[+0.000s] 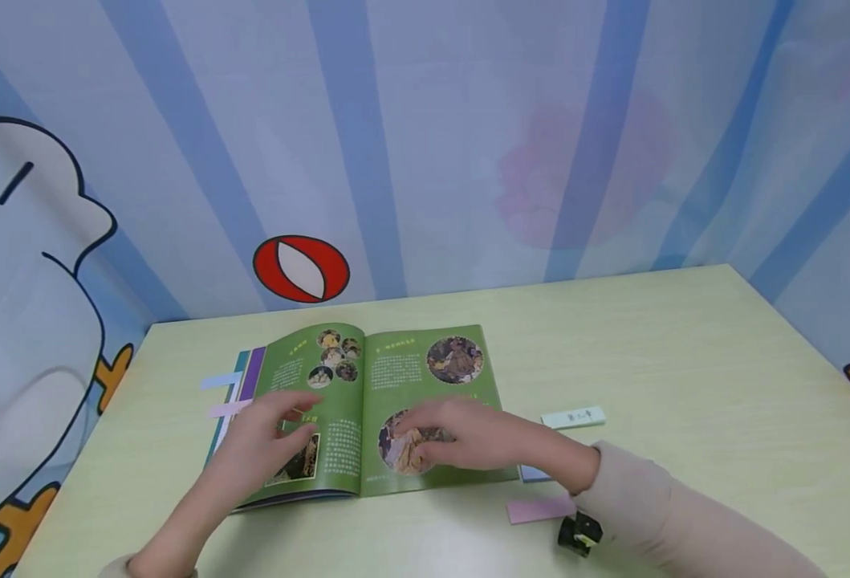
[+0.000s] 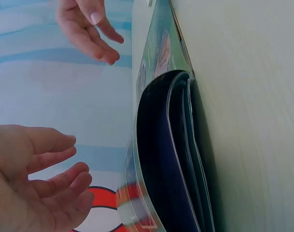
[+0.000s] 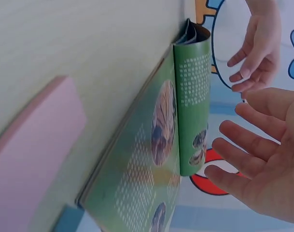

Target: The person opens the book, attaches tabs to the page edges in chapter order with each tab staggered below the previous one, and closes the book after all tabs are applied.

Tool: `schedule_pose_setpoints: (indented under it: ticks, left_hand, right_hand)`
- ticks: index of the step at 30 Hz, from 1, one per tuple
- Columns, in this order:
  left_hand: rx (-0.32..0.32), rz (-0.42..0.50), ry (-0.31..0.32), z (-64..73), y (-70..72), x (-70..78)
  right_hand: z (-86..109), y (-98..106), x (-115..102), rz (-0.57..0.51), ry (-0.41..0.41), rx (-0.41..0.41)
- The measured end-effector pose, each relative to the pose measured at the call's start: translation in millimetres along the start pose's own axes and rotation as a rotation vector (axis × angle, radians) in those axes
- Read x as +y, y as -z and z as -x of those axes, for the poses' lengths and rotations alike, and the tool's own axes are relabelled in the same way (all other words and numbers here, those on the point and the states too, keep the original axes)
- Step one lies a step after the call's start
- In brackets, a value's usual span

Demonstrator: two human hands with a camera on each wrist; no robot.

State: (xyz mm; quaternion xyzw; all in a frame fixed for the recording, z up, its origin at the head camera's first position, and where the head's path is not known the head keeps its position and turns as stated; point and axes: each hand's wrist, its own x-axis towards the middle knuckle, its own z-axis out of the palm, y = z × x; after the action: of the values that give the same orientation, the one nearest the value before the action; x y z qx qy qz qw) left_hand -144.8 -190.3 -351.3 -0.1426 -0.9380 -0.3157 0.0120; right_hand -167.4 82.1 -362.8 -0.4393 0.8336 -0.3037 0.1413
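Magazine (image 1: 374,401) lies spread on the table (image 1: 685,361), left of centre in the lower frame; above it my left hand (image 1: 262,437) and right hand (image 1: 468,433) hover empty, relaxed fingers pointing inward.

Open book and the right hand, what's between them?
Just air: the left wrist view shows a bare gap between the right hand and the open book.

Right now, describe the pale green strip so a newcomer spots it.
On the table, find the open magazine. Right of it in the head view lies the pale green strip; dark handwriting shows on it, unlike the pink strip below it.
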Motion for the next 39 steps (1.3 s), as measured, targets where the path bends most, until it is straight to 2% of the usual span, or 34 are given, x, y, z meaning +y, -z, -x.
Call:
schedule_pose_setpoints:
  ticks: [6, 10, 20, 24, 33, 39]
  left_hand:
    - [-0.016, 0.020, -0.046, -1.1, -7.1, 9.3]
    - [-0.025, 0.041, -0.054, -0.2, -10.5, 15.2]
    - [-0.066, 0.082, -0.060, -2.8, -21.4, 26.8]
    - [-0.091, 0.097, -0.083, -3.8, -27.6, 29.9]
    - [-0.184, 0.088, -0.139, -8.0, -41.4, 37.5]
    - [-0.282, 0.047, -0.240, -10.7, -49.8, 39.9]
  right_hand:
    - [15.5, 13, 13, -0.015, -0.049, 0.096]
    - [27.4, 20, 19, -0.024, -0.073, 0.155]
    - [56.1, 30, 32, -0.013, -0.129, 0.242]
    - [63.4, 31, 35, -0.007, -0.142, 0.265]
    - [74.8, 30, 39, -0.040, -0.181, 0.275]
    - [79.5, 27, 45, -0.078, -0.209, 0.280]
